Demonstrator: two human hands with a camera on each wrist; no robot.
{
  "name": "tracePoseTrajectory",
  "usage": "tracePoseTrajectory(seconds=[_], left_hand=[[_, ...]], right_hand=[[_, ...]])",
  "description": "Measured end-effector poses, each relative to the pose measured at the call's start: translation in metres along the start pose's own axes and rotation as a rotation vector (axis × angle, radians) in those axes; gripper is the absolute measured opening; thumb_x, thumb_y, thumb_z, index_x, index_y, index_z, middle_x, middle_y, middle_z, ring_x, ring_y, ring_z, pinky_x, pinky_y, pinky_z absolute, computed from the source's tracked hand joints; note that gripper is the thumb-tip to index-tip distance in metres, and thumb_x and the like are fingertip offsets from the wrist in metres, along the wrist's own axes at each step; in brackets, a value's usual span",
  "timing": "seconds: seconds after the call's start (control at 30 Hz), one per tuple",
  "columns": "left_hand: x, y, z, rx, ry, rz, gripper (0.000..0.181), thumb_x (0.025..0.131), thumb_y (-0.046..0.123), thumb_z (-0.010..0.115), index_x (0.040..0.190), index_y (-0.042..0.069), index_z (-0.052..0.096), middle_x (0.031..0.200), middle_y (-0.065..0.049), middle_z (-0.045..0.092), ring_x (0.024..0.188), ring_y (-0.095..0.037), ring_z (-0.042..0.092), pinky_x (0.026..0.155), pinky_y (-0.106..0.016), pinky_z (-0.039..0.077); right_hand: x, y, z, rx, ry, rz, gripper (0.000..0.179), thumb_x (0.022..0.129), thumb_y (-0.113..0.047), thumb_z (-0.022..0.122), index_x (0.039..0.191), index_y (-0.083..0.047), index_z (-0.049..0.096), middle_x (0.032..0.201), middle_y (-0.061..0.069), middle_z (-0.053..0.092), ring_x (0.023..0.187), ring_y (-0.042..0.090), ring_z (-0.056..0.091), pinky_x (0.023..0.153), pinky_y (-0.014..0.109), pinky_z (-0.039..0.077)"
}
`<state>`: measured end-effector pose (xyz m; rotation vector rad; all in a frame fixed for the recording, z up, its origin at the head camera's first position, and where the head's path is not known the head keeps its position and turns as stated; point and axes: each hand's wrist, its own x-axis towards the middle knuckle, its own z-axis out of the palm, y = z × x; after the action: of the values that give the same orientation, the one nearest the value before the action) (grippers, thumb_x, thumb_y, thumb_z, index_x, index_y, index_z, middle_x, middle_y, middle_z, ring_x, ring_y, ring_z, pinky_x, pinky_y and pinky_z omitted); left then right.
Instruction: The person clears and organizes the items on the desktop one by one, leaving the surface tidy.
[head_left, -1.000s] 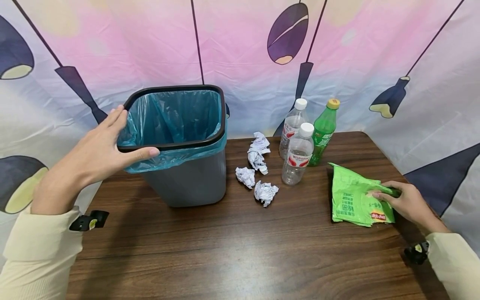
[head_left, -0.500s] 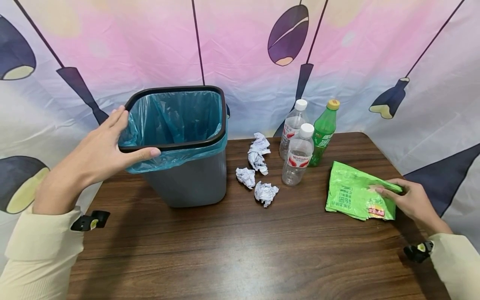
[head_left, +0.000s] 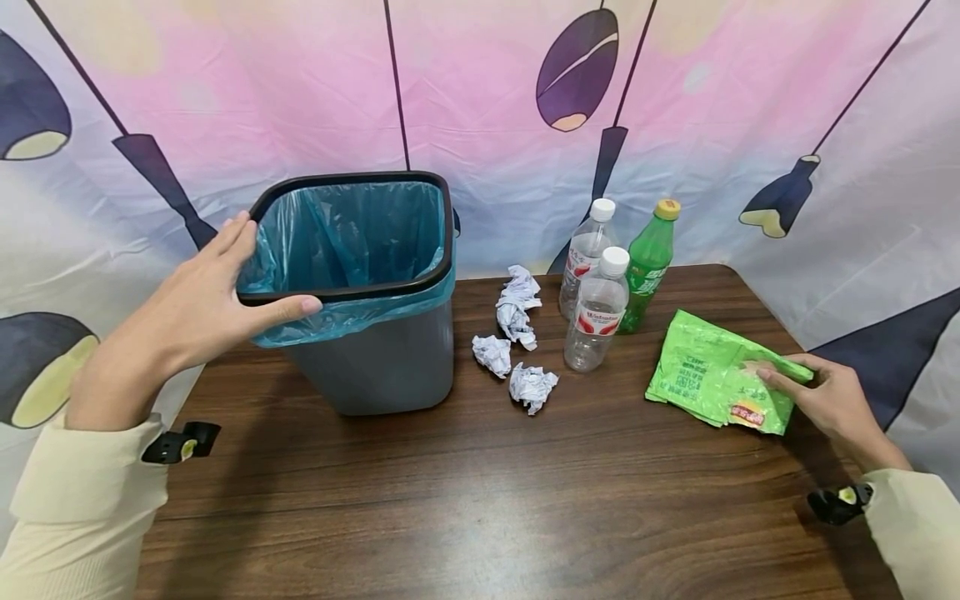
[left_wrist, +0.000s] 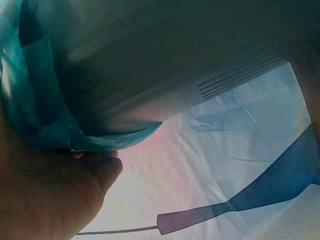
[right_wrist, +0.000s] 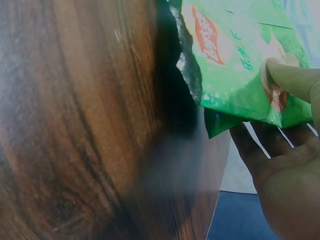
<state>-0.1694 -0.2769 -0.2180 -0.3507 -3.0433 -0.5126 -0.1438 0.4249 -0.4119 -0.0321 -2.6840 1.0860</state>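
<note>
In the head view, my left hand (head_left: 197,304) rests spread against the near left corner of a grey trash bin (head_left: 382,358). Its thumb lies along the black front rim, and the fairly straight fingers lie at the left side. A blue liner bag (head_left: 360,237) covers the inside and folds over the rim. At the right, my right hand (head_left: 836,400) pinches a green chip bag (head_left: 712,375), thumb on top and other fingers beneath. The right wrist view shows the torn, silvery edge of this chip bag (right_wrist: 240,65) just off the table.
Three crumpled paper pieces (head_left: 517,312) lie right of the bin. Beyond them stand two clear plastic bottles (head_left: 596,321) with white caps and a green bottle (head_left: 651,262) with a yellow cap. The wooden table (head_left: 465,500) ends at a patterned cloth backdrop (head_left: 495,125).
The right hand has shifted slightly right and turned the chip bag; its far edge has come up and the bag now tilts more. The left hand and the bin stay put.
</note>
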Motion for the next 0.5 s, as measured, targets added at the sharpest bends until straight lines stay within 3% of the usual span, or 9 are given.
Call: tracePoseTrajectory(seconds=[0.13,0.33,0.5], left_hand=[[0.000,0.000,0.001,-0.010,0.009,0.012,0.111,0.093,0.061,0.062,0.161,0.004,-0.004,0.168,-0.004,-0.016,0.154,-0.035,-0.010,0.114,-0.072,0.004],[0.001,-0.002,0.001,0.000,0.006,0.005,0.111,0.092,0.062,0.061,0.161,0.003,-0.005,0.167,-0.005,-0.016,0.153,-0.037,-0.010,0.114,-0.072,0.004],[0.001,0.000,0.000,0.009,-0.001,-0.005,0.112,0.092,0.063,0.061,0.161,0.005,-0.005,0.167,-0.004,-0.017,0.153,-0.038,-0.009,0.112,-0.074,0.006]], right_hand=[[0.000,-0.001,-0.001,0.014,0.014,0.004,0.015,0.096,-0.028,0.073,0.101,-0.039,0.064,0.060,-0.008,0.054,0.049,0.011,0.042,0.046,0.029,0.035],[-0.001,-0.007,-0.005,0.015,0.051,0.036,0.017,0.095,-0.031,0.073,0.097,-0.044,0.061,0.059,-0.009,0.053,0.050,0.010,0.041,0.046,0.028,0.035],[-0.002,-0.011,-0.007,0.056,0.093,0.051,0.018,0.094,-0.029,0.074,0.097,-0.043,0.062,0.068,-0.019,0.059,0.056,0.004,0.047,0.048,0.023,0.038]])
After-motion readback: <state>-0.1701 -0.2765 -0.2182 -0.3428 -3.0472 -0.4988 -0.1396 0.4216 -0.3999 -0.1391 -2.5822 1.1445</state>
